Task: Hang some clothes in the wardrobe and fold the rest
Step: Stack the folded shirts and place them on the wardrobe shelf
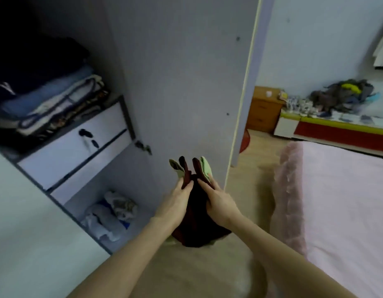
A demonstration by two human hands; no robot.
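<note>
Dark maroon soft cloth garment [197, 222], with pale green straps at its top, hanging before the open grey wardrobe door [182, 82], pinched near its top by left hand [177, 201] and right hand [218, 203]; light, limp, best gripped at the straps.

My feed is dim and soft, with a bluish cast. The upper left of the frame sinks into near black; the right side is brighter. Wide-angle bending curves straight edges.
</note>
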